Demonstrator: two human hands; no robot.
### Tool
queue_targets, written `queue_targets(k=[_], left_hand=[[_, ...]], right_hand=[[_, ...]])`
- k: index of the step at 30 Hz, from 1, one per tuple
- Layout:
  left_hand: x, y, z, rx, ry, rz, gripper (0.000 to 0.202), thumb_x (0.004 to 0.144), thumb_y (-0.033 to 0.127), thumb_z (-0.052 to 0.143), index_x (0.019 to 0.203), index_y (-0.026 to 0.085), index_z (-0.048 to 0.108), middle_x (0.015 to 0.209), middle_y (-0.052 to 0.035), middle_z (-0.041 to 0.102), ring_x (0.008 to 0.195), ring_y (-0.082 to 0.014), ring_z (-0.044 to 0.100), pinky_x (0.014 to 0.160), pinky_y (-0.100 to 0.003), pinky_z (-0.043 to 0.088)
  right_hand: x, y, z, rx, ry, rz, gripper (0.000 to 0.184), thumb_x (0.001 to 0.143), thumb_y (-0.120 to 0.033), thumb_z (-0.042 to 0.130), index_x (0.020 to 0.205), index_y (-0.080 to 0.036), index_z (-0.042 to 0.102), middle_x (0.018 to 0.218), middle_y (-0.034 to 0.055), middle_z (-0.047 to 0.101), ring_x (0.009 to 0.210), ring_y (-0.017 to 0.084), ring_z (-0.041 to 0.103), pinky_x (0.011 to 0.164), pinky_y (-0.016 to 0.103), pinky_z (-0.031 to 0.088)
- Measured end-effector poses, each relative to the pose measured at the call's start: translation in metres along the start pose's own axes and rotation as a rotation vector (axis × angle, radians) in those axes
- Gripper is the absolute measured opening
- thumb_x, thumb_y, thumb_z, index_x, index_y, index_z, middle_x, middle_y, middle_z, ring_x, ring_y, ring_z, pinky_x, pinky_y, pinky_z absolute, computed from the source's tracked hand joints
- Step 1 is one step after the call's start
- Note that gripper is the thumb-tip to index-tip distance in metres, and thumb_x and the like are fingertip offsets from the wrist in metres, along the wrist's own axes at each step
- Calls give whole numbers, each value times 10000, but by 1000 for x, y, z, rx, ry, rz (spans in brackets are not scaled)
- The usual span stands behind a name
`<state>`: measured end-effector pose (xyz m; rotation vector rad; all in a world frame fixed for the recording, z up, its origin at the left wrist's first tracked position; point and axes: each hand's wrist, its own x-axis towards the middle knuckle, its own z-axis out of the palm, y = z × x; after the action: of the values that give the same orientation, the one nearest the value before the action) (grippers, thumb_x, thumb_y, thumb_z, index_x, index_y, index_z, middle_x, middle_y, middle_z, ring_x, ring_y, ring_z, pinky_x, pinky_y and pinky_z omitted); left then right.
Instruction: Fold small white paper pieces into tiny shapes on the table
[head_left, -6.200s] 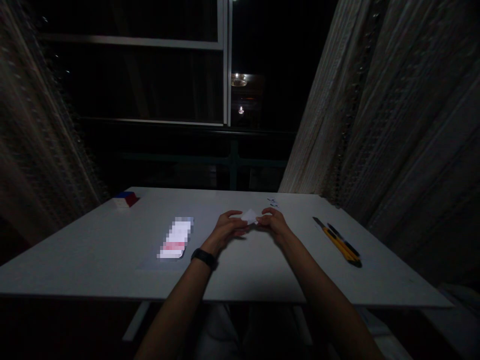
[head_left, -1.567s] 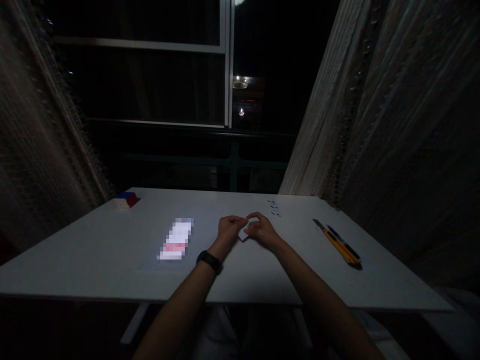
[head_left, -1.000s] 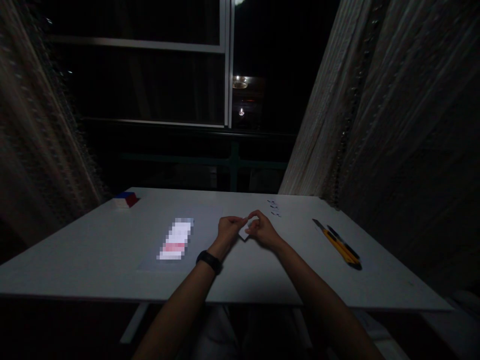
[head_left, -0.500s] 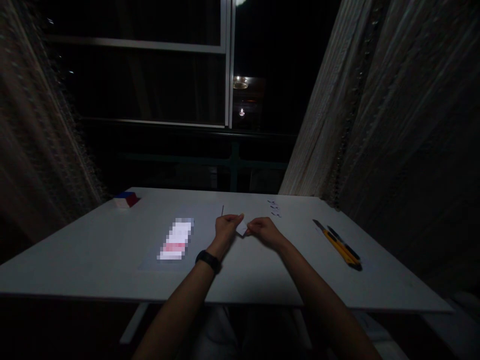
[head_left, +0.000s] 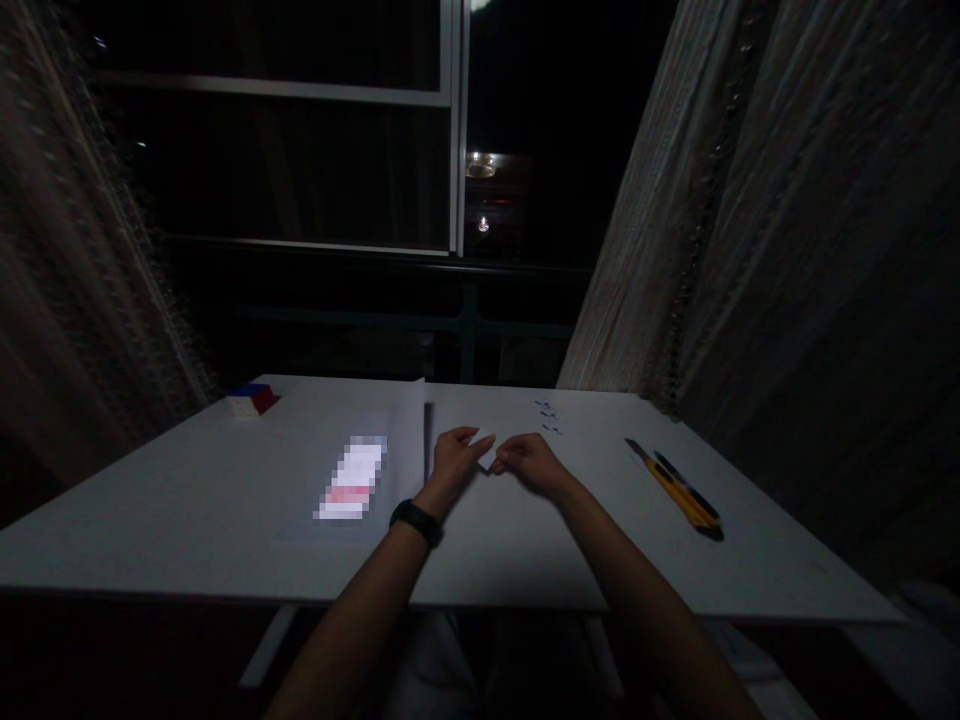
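Note:
A small piece of white paper (head_left: 486,459) is held over the middle of the table. My left hand (head_left: 454,458), with a dark band on its wrist, grips the paper between thumb and fingers. From the other side my right hand (head_left: 532,463) pinches at the paper's right edge, its fingers closed. Just left of my left hand, the side of a larger white sheet (head_left: 409,435) stands up from the table. A lit phone (head_left: 351,480), its screen blurred out, lies on that sheet's flat part.
On the white table (head_left: 187,510), a yellow utility knife (head_left: 679,492) lies beside a dark pen (head_left: 686,480) at the right. Several small dark marks or bits (head_left: 550,416) are beyond my right hand. A coloured cube (head_left: 252,399) sits at the far left. Curtains (head_left: 637,230) flank the dark window.
The right side of the larger sheet has lifted upright beside my left hand. My left hand has shifted very slightly with the small paper; my right hand stays nearly in place.

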<state>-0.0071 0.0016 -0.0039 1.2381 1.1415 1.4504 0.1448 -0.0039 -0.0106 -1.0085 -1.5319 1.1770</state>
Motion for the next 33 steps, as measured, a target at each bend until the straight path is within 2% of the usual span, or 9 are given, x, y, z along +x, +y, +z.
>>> queue_targets(k=[3,9,13,20,27,33], left_hand=[[-3,3,1,-70,-80,-31,346,419,260,813,689,105,663,669,-70,654,595,-151,583,556,-248,439],[-1,-3,0,-71,-139,-25,281,481,276,780,647,98,639,642,-67,635,568,-133,566,532,-236,421],[-2,-1,0,-80,-131,-22,261,487,264,771,633,109,620,629,-58,625,563,-128,560,525,-233,410],[-5,3,1,-70,-126,-52,256,486,248,764,642,124,605,628,-39,613,544,-120,548,506,-229,398],[2,-8,2,7,-104,28,212,490,218,747,612,144,591,595,-3,586,556,-113,534,531,-222,401],[6,-15,4,77,-55,79,220,478,240,757,611,150,605,600,-8,598,593,-135,553,549,-226,400]], right_hand=[[1,3,-2,19,26,3,264,573,-371,701,628,-124,626,572,56,666,549,159,621,593,304,483],[3,7,-4,77,25,9,237,534,-321,734,610,-127,621,523,19,619,499,119,562,549,264,435],[3,8,-3,106,-3,41,273,522,-344,754,608,-131,608,510,4,592,471,102,521,505,247,398],[6,12,2,-17,100,13,328,526,-408,755,580,-145,567,444,-34,518,409,76,421,416,212,285],[5,9,1,-31,100,-3,308,486,-366,768,544,-141,565,469,-29,520,435,76,420,455,227,310],[6,10,0,-104,130,-66,261,527,-332,736,531,-155,543,470,-42,497,441,77,408,453,221,304]])
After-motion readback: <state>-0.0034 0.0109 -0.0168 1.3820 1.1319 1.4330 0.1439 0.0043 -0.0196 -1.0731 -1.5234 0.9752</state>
